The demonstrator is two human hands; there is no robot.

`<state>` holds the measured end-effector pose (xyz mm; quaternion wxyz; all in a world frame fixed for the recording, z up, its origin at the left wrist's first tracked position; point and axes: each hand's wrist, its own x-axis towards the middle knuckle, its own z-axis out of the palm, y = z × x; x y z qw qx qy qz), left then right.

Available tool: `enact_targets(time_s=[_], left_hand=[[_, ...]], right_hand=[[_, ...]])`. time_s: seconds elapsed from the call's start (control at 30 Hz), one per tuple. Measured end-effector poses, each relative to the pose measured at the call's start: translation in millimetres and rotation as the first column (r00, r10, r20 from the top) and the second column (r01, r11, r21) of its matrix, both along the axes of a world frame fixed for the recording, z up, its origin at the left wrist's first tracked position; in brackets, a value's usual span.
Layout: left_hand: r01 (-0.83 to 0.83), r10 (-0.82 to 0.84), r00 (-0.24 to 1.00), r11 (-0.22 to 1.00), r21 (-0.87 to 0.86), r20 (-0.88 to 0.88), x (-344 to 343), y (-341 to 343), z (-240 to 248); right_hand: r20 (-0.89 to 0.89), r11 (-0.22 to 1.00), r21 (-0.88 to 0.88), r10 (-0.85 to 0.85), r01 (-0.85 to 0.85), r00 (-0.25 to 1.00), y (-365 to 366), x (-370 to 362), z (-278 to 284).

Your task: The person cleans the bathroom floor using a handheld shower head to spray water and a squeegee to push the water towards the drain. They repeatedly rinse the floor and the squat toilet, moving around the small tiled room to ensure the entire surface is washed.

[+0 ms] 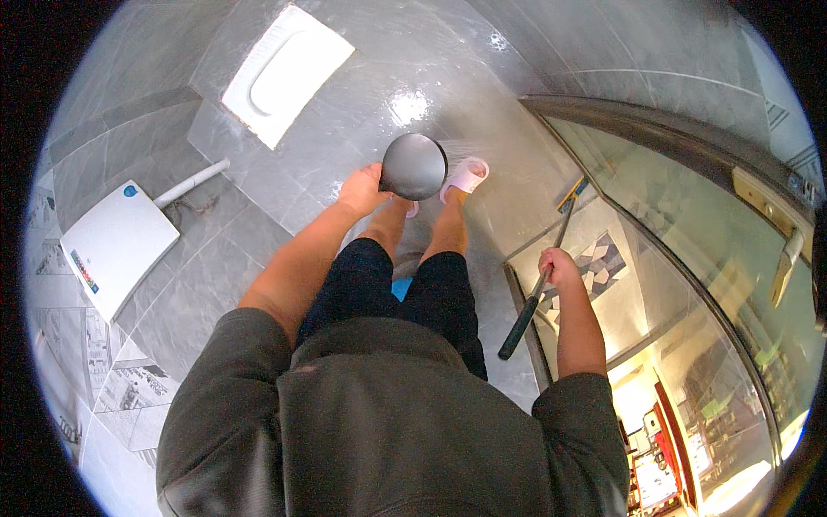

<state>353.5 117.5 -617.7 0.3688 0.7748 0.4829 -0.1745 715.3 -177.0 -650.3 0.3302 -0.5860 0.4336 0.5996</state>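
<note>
My left hand (362, 189) is closed at the edge of a round black shower head (414, 165), held out in front of my legs. Faint streaks of water spread beyond it toward the wet floor. My fingers are partly hidden behind its rim. On the right, my right hand (562, 267) wraps round the pole of a long-handled brush (554, 250). Its dark grip end points down toward me, and its blue and yellow head (572, 195) is at the base of the glass door. Whether the head touches the glass, I cannot tell.
A white squat toilet (274, 121) is set in the wet grey tiled floor (362, 103). On the left wall hangs a white box-shaped appliance (121, 246) with a white pipe (194, 183). A framed glass door (689, 250) with a handle (786, 267) stands right. Pink slippers (468, 175) are on my feet.
</note>
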Motion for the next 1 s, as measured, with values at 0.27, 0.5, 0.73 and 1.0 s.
enact_targets(time_s=[0.27, 0.5, 0.73, 1.0], left_hand=[[-0.201, 0.203, 0.979, 0.979, -0.04, 0.036, -16.2, 4.7, 22.5], [-0.307, 0.298, 0.948, 0.949, 0.075, 0.111, -43.3, 19.7, 20.7], [-0.25, 0.234, 0.957, 0.965, 0.082, 0.17, -81.5, 21.1, -3.3], [-0.126, 0.128, 0.983, 0.992, -0.025, 0.132, -78.7, 12.8, -10.4]], right_hand=[[0.047, 0.77, 0.251, 0.596, -0.587, 0.802, 87.5, -49.9, 57.9], [0.219, 0.508, 0.397, 0.757, -0.765, 0.616, 168.6, -136.4, 28.8], [0.214, 0.78, 0.134, 0.58, -0.611, 0.786, 66.3, -130.2, 83.3], [0.137, 0.324, -0.403, 0.946, -0.856, 0.294, -82.1, -84.4, 74.4]])
